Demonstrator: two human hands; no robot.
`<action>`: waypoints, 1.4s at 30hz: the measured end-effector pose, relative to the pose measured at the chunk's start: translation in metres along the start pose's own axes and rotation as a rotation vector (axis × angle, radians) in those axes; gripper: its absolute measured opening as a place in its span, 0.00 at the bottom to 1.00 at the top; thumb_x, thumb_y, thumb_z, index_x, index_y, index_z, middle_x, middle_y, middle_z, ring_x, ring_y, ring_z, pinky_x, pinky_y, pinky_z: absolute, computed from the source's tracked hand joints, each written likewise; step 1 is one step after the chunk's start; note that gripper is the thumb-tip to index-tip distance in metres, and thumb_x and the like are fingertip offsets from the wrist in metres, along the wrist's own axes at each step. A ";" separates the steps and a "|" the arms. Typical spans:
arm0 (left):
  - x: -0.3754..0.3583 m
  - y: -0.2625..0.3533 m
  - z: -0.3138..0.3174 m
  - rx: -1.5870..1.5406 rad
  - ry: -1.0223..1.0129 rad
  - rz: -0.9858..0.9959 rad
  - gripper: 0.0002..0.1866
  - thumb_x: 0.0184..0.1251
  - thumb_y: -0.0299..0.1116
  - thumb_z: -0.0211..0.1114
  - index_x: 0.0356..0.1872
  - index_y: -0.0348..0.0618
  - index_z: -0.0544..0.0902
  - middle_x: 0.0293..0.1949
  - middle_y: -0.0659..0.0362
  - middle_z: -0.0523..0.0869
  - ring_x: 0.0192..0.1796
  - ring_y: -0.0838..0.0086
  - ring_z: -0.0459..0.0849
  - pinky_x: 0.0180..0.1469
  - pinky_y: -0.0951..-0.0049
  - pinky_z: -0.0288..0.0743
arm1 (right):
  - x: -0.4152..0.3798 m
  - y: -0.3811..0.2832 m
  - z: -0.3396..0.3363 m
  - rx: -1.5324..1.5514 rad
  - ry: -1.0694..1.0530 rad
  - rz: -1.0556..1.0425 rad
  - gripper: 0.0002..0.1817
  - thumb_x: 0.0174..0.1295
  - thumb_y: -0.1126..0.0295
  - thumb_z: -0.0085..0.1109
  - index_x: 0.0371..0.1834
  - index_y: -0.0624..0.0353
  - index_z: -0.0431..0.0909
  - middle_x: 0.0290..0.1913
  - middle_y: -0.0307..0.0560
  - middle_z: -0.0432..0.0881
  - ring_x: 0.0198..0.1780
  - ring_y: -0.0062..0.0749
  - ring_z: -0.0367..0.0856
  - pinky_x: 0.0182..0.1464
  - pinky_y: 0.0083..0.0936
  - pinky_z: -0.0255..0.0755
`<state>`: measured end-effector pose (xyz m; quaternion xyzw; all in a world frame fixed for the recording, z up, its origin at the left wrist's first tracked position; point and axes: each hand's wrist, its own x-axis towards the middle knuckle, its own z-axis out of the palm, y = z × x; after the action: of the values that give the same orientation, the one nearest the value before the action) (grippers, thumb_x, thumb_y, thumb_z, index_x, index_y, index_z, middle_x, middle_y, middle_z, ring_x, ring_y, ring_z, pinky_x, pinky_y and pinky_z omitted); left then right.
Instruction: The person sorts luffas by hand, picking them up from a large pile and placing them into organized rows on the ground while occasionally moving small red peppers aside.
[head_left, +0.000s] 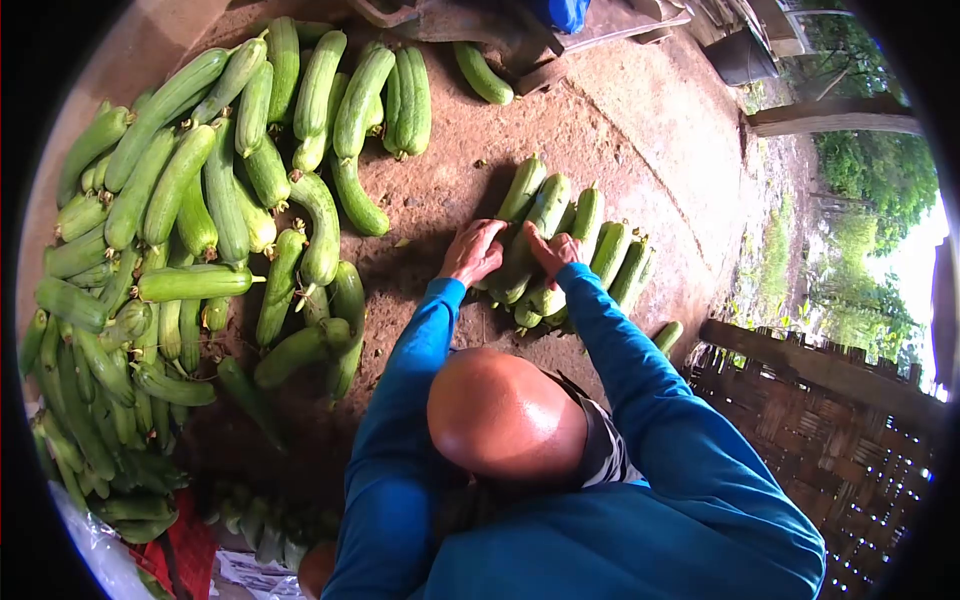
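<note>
Green sponge gourds (612,255) lie side by side in a small stack on the earthen floor, with both hands at its left part. My left hand (474,252) is curled against the left side of one sponge gourd (514,272). From the other side, my right hand (556,250) presses on the same gourd, its index finger stretched along the skin and the other fingers bent. That gourd rests on others beneath it. Parts of the fingertips are hidden against the gourds. Blue sleeves cover both arms.
A large heap of sponge gourds (180,190) spreads over the left side. One loose gourd (482,73) lies near a wooden bench (620,25) at the top. A bare knee (508,412) sits between my arms. A woven bamboo wall (800,440) stands at lower right.
</note>
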<state>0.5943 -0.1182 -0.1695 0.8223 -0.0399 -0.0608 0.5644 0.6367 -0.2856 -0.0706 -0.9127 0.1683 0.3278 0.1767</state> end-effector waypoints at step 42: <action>-0.193 0.021 -0.173 -0.438 0.410 -0.315 0.11 0.72 0.33 0.55 0.45 0.38 0.79 0.34 0.60 0.83 0.36 0.81 0.77 0.41 0.78 0.72 | 0.023 -0.302 0.056 -0.158 0.191 -0.532 0.54 0.56 0.24 0.35 0.71 0.61 0.57 0.73 0.60 0.55 0.76 0.48 0.51 0.73 0.40 0.54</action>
<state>0.4290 0.0603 -0.0778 0.6728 0.2160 0.0124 0.7075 0.7507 0.0006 -0.0622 -0.9625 -0.0873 0.1945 0.1680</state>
